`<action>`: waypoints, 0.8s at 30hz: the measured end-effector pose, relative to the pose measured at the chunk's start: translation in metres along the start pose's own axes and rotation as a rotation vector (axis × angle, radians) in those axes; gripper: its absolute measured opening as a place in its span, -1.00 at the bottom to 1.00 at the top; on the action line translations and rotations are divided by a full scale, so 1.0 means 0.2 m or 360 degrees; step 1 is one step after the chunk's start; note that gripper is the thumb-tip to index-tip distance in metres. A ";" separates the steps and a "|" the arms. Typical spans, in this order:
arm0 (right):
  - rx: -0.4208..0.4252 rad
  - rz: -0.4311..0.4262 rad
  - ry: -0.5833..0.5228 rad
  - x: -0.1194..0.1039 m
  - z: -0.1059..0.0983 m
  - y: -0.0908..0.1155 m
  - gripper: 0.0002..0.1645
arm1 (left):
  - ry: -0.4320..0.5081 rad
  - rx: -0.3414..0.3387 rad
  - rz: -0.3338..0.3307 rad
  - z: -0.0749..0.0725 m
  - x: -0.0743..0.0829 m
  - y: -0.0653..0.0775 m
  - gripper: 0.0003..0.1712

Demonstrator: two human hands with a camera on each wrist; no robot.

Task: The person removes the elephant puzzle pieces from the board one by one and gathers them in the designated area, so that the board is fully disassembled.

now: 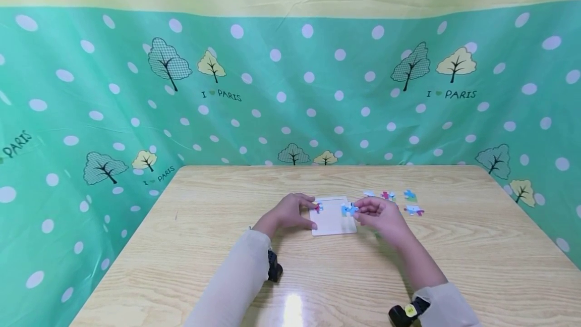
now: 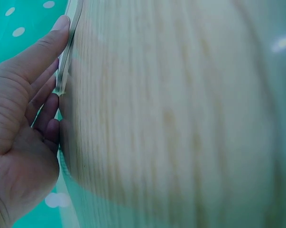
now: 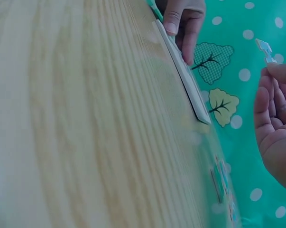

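Observation:
A white square puzzle tray [image 1: 330, 223] lies flat on the table, with a small pink-and-blue puzzle piece [image 1: 320, 208] in its upper left part. My left hand [image 1: 291, 212] holds the tray by its left side, thumb at the near part and fingers toward the far corner. Above the tray's right side, my right hand [image 1: 383, 217] pinches a light-blue puzzle piece [image 1: 348, 209] between thumb and fingertips. In the right wrist view, this puzzle piece [image 3: 264, 50] is raised clear of the tray [image 3: 194, 97]. The left wrist view catches only the tray's edge [image 2: 67, 61] beside the thumb.
Several loose puzzle pieces lie right of the tray, among them a blue-green piece [image 1: 410, 195] and a blue-and-pink piece [image 1: 414, 210]. Some are partly hidden behind my right hand. A green dotted curtain [image 1: 308, 90] hangs behind the wooden table [image 1: 218, 216].

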State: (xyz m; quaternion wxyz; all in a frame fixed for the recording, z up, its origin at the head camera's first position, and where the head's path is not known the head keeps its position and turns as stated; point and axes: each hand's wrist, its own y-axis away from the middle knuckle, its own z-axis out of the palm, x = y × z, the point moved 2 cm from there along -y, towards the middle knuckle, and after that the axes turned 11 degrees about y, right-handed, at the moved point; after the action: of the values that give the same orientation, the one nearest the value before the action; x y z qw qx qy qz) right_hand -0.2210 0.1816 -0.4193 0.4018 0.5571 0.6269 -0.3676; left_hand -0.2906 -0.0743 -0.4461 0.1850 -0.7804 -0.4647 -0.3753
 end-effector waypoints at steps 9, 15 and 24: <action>0.0060 -0.0021 0.0028 0.03 -0.08 0.03 -0.60 | 0.0004 0.0011 0.0019 0.00 0.00 0.00 -0.34; 0.0107 0.0010 0.0036 0.04 -0.14 0.06 -0.58 | 0.0024 0.0011 0.0013 0.00 0.01 0.01 -0.35; 0.0149 -0.0035 0.0032 0.07 -0.21 0.10 -0.58 | 0.0007 0.0011 0.0019 0.00 0.00 0.00 -0.35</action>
State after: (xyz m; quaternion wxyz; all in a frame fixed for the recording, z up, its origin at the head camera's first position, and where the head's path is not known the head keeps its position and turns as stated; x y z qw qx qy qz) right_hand -0.2056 0.2285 -0.4159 0.3649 0.5721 0.6191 -0.3953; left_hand -0.2902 -0.0745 -0.4462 0.1911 -0.7817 -0.4608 -0.3743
